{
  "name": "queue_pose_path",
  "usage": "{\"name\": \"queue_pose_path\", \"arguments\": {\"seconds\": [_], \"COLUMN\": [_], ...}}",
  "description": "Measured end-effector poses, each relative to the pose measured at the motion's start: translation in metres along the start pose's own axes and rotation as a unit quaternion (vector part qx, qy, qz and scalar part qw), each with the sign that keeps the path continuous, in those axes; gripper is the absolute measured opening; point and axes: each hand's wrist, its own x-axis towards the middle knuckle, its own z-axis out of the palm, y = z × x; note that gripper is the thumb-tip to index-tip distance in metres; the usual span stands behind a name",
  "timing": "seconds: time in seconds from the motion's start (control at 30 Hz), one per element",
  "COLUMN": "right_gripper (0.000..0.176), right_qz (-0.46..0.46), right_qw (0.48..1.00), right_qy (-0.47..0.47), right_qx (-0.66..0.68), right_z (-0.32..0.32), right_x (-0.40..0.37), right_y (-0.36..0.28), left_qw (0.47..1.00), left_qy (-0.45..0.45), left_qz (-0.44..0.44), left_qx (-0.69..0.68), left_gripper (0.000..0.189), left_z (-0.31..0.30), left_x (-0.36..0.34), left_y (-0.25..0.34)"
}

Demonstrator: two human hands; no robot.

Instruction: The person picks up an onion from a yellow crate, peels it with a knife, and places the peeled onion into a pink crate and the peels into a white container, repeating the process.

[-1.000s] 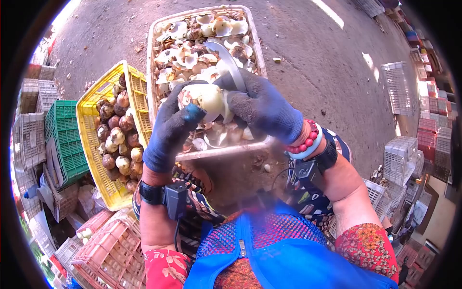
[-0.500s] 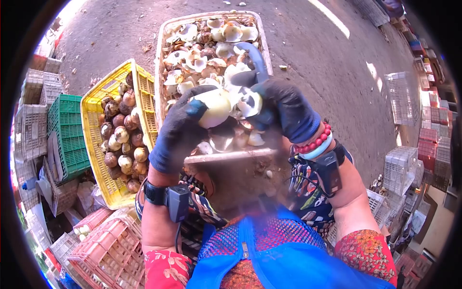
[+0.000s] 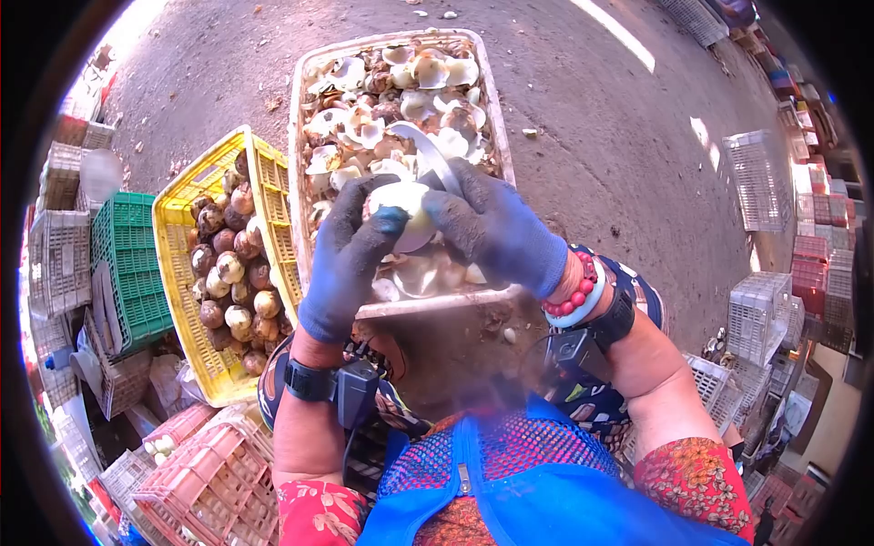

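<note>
- Stacked grey plastic lattice crates (image 3: 56, 250) are seen at the far left, with a green plastic lattice crate (image 3: 137, 264) just beside them.
- Pink plastic crates (image 3: 214, 473) are piled at lower left.
- A yellow plastic lattice crate (image 3: 271, 205) is set on the ground, tilted, and is filled with brown and pale round unpeeled fruits (image 3: 228, 264).
- The left hand (image 3: 350, 255), in a dark blue knit glove, is raised over the near end of the long tray. Its fingers are curled around a pale round peeled fruit (image 3: 405, 214), with the thumb laid across the front.
- A black wrist-strapped device (image 3: 355, 393) is worn on the left forearm.
- The fruit is held between both hands, above the tray and clear of its contents.
- A curved grey metal blade (image 3: 428, 150) is held against the top of the fruit. Its handle is hidden in the glove.
- The right hand (image 3: 496, 227), also gloved in dark blue, is closed on the blade's lower end, fingers pressed together and thumb resting on the fruit.
- A long beige plastic tray (image 3: 428, 301) lies beneath, heaped with white and brown peelings (image 3: 401, 82).
- A red bead bracelet (image 3: 575, 289) is worn on the right wrist.
- White plastic crates (image 3: 756, 314) are stacked at the far right.
</note>
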Motion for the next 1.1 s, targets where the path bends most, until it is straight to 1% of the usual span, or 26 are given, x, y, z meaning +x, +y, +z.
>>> {"name": "queue_pose_path", "arguments": {"seconds": [0.1,0.2,0.3,0.33,0.4,0.47,0.5,0.53,0.63,0.67,0.7,0.73,0.77,0.8,0.83,0.87,0.9,0.97,1.0,1.03,1.07,1.1], "right_gripper": [0.034,0.030,0.028,0.028,0.028,0.028,0.029,0.027,0.033,0.037,0.037,0.037,0.038,0.039,0.042,0.045,0.049,0.050,0.051,0.052,0.053,0.054], "right_qz": [0.023,-0.008,-0.017,0.004,0.044,0.094,0.118,0.136,0.119,0.170,0.025,-0.122,-0.159,-0.192,-0.148,-0.104,-0.057,-0.152,-0.198,-0.191,-0.185,-0.179], "right_qw": [0.989,0.998,1.000,0.997,0.983,0.963,0.950,0.919,0.946,0.965,0.995,0.954,0.930,0.899,0.940,0.970,0.987,0.973,0.962,0.967,0.971,0.975], "right_qy": [-0.031,-0.001,0.016,0.021,0.030,-0.006,-0.024,-0.065,-0.002,0.010,0.097,0.177,0.204,0.234,0.209,0.181,0.150,0.143,0.141,0.125,0.108,0.092], "right_qx": [0.141,0.055,0.020,0.071,0.173,0.251,0.289,0.365,0.303,0.197,-0.006,-0.208,-0.263,-0.318,-0.224,-0.127,-0.027,-0.094,-0.127,-0.117,-0.107,-0.097], "right_z": [0.000,0.004,0.006,0.007,0.008,0.000,-0.004,-0.010,-0.019,-0.026,-0.024,-0.018,-0.016,-0.013,-0.009,-0.006,-0.003,0.010,0.013,0.013,0.013,0.013], "right_x": [0.000,0.003,0.006,0.005,0.005,0.008,0.010,0.010,0.009,0.018,0.024,0.028,0.027,0.025,0.021,0.019,0.018,0.013,0.012,0.012,0.014,0.016], "right_y": [-0.005,0.004,0.006,0.005,-0.001,-0.008,-0.009,-0.008,-0.016,0.001,0.018,0.022,0.023,0.024,0.015,0.009,0.003,-0.011,-0.014,-0.011,-0.005,-0.003], "left_qw": [1.000,0.999,0.999,0.996,0.972,0.991,0.996,0.992,0.983,0.973,0.951,0.955,0.958,0.966,0.972,0.975,0.982,0.997,0.997,0.984,0.957,0.906], "left_qy": [-0.012,-0.018,-0.033,-0.042,-0.058,-0.036,-0.027,-0.011,0.074,0.062,0.057,0.060,0.065,0.036,0.008,-0.017,-0.025,-0.023,-0.018,-0.016,-0.006,-0.003], "left_qz": [0.013,0.033,0.025,0.007,-0.026,0.028,0.075,0.120,0.139,0.108,0.076,0.084,0.092,0.089,0.086,0.082,0.068,0.047,0.061,0.095,0.129,0.204], "left_qx": [0.001,0.025,-0.006,-0.079,-0.224,-0.124,-0.051,0.023,-0.092,-0.194,-0.295,-0.278,-0.262,-0.240,-0.217,-0.205,-0.174,-0.055,0.032,0.147,0.259,0.370], "left_gripper": [0.048,0.049,0.053,0.051,0.049,0.041,0.034,0.029,0.030,0.025,0.023,0.025,0.027,0.033,0.039,0.041,0.042,0.045,0.046,0.047,0.048,0.049], "left_z": [-0.008,-0.011,-0.016,-0.015,-0.012,-0.008,-0.008,-0.008,-0.006,-0.012,-0.018,-0.019,-0.020,-0.026,-0.027,-0.026,-0.023,-0.015,-0.013,-0.013,-0.013,-0.019], "left_x": [0.001,0.000,0.001,0.001,0.000,-0.004,-0.006,-0.008,-0.006,-0.003,0.000,0.000,0.001,0.005,0.009,0.012,0.012,0.010,0.010,0.009,0.008,0.013], "left_y": [-0.003,-0.004,-0.004,-0.004,0.001,0.006,0.006,0.006,0.006,0.004,0.003,0.008,0.010,0.001,-0.004,-0.008,-0.011,-0.010,-0.010,-0.010,-0.010,-0.024]}}
